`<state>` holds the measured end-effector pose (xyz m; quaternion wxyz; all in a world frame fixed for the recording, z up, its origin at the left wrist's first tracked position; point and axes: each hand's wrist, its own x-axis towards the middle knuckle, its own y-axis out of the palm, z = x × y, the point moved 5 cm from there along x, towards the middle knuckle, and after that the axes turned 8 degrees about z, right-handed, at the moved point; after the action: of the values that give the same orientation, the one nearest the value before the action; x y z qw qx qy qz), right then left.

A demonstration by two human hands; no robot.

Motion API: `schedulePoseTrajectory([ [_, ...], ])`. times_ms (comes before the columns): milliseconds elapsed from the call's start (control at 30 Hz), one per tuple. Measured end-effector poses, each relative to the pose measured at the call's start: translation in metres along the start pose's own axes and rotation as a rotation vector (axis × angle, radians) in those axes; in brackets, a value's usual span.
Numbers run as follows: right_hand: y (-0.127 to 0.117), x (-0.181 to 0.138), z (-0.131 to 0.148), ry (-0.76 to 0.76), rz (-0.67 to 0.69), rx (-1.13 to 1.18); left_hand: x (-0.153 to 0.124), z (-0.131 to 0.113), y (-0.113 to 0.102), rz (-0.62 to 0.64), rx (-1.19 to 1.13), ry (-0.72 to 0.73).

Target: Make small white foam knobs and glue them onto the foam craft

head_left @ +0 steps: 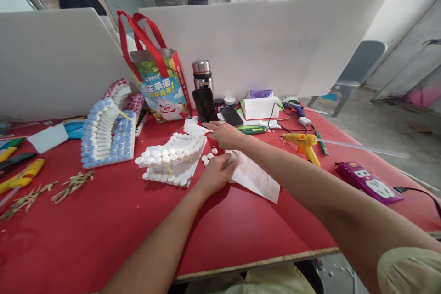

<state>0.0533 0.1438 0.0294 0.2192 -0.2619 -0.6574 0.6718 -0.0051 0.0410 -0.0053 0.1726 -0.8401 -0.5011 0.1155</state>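
Basically, the red tabletop (138, 248) supports a white 2-tier model (172, 158). To the model's right lies a white sheet (258, 179), probably light, soft and easily torn; hold it flat along an edge. Its long axis slants from the left hand (218, 173) toward the near right. Left fingers curl at its edge; pinch cannot be determined. Right hand (225, 134): fingers extended, nothing visibly held, near a white scrap (195, 127).

A shopping bag (161, 96) stands beyond and left of the fingers (215, 125), a flask (202, 68) beyond them, a chair (365, 62) far right.
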Motion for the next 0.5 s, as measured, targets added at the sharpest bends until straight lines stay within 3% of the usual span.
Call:
schedulePoseTrajectory([
  [133, 0.007, 0.019, 0.001, -0.005, -0.031, 0.025, -0.001, -0.004, 0.001, 0.005, 0.026, 0.012],
  [267, -0.004, 0.011, -0.006, 0.078, -0.146, 0.061, -0.002, -0.004, 0.001, 0.013, 0.052, 0.025],
  [333, -0.02, -0.012, -0.004, 0.1, -0.253, 0.101, -0.002, -0.003, 0.001, 0.012, 0.061, 0.037],
  [367, -0.032, -0.031, 0.001, 0.071, -0.385, 0.185, -0.001, -0.002, 0.002, 0.013, 0.061, 0.038],
  [433, -0.051, -0.079, 0.019, -0.028, -0.599, 0.326, 0.0, 0.0, 0.002, 0.01, 0.046, 0.038],
  [500, -0.06, -0.132, 0.042, -0.093, -0.693, 0.473, 0.001, 0.002, 0.002, -0.003, 0.024, 0.041],
])
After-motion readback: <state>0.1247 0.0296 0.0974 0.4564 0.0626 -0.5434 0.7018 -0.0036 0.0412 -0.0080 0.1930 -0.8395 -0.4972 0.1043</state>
